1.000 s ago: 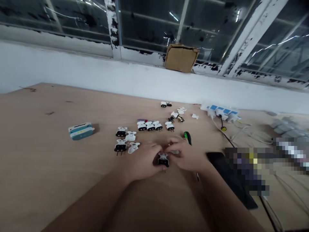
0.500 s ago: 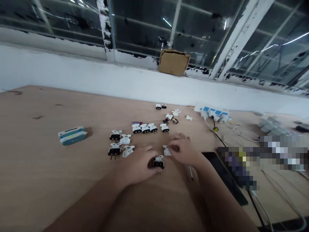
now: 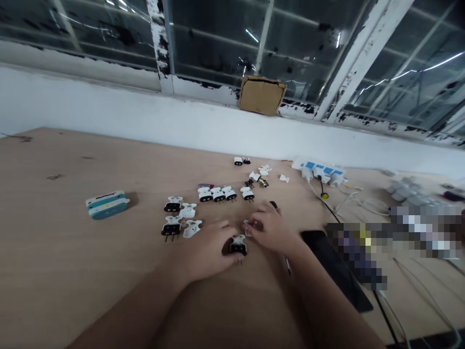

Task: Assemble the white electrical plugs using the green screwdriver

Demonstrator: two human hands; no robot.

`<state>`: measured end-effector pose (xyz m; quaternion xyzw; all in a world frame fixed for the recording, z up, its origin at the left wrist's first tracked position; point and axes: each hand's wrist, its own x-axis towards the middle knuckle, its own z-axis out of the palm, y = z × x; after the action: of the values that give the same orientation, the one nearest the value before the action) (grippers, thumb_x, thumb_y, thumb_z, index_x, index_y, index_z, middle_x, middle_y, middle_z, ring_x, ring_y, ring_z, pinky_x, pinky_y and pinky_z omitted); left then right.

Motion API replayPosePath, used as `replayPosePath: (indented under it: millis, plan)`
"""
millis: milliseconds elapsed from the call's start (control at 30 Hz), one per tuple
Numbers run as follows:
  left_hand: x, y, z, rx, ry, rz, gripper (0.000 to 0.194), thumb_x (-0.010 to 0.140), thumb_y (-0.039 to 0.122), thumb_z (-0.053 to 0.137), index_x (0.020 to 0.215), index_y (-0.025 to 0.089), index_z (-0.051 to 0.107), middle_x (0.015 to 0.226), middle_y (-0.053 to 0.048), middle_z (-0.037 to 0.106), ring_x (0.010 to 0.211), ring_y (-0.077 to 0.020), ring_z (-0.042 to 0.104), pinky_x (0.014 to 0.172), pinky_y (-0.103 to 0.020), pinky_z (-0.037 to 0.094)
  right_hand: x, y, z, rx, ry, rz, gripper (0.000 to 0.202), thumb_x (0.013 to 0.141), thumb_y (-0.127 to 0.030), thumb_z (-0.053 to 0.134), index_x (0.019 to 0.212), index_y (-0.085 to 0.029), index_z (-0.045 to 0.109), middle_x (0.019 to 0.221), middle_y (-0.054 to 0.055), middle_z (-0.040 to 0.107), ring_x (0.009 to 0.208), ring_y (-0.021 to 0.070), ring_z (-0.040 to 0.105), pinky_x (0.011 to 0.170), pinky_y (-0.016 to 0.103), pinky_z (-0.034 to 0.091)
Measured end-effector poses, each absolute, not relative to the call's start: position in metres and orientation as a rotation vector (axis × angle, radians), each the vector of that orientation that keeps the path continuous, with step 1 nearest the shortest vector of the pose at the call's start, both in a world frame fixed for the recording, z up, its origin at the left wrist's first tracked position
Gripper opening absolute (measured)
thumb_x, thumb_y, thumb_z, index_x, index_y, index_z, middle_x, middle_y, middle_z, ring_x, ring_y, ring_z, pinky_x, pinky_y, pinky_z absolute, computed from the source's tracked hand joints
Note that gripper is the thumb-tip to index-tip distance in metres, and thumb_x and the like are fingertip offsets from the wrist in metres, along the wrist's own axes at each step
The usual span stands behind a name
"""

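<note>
My left hand has its thumb and fingers round a black-and-white plug, whose prongs point toward me. Just right of it, my right hand is closed in a pinch at a white plug cover; anything small between the fingertips is hidden. To the left lie two black-and-white plugs with loose white covers beside them. Several assembled white plugs stand in a row beyond my hands. A screwdriver lies partly under my right hand and forearm.
A blue-and-white case sits at the left. Farther back are loose plug parts and a power strip with cables. A black phone-like slab lies right of my right forearm. A cardboard piece leans at the window.
My right hand has moved slightly left and now covers more of the white cover. The screwdriver's dark handle has come into sight behind it. My left hand stays at the plug.
</note>
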<state>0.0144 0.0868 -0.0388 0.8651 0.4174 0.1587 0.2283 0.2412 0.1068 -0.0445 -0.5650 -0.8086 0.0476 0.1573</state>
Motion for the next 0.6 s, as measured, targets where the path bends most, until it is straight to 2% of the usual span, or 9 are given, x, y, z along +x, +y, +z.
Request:
replayPosePath:
  millis: [133, 367, 600]
  plan:
    - [0.0150, 0.0860, -0.0361, 2.386, 1.147, 0.423, 0.027, 0.087, 0.041, 0.080, 0.106, 0.023, 0.072, 0.112, -0.006, 0.071, 0.112, -0.0303, 0.065, 0.095, -0.040, 0.050, 0.2394, 0.1044, -0.0431, -1.576, -2.342, 0.192, 0.020, 0.094, -0.038, 0.072, 0.082, -0.022, 0.072, 0.102, 0.006, 0.068, 0.110, 0.0271, 0.058, 0.097, 0.044, 0.037]
    - [0.0157, 0.0856, -0.0337, 2.406, 1.151, 0.422, 0.026, 0.088, 0.039, 0.081, 0.107, 0.024, 0.073, 0.115, -0.006, 0.071, 0.114, -0.0301, 0.065, 0.098, -0.039, 0.049, 0.2336, 0.0985, -0.0375, -1.562, -2.368, 0.222, 0.003, 0.088, -0.022, 0.069, 0.085, -0.022, 0.069, 0.103, 0.005, 0.065, 0.110, 0.0276, 0.057, 0.100, 0.047, 0.038]
    - [0.0141, 0.0853, -0.0362, 2.403, 1.157, 0.422, 0.027, 0.089, 0.043, 0.079, 0.107, 0.024, 0.073, 0.115, -0.007, 0.071, 0.117, -0.0318, 0.064, 0.097, -0.040, 0.050, 0.2323, 0.0963, -0.0378, -1.591, -2.402, 0.287, 0.006, 0.089, -0.016, 0.066, 0.091, -0.022, 0.067, 0.108, 0.006, 0.064, 0.114, 0.0285, 0.055, 0.095, 0.044, 0.037]
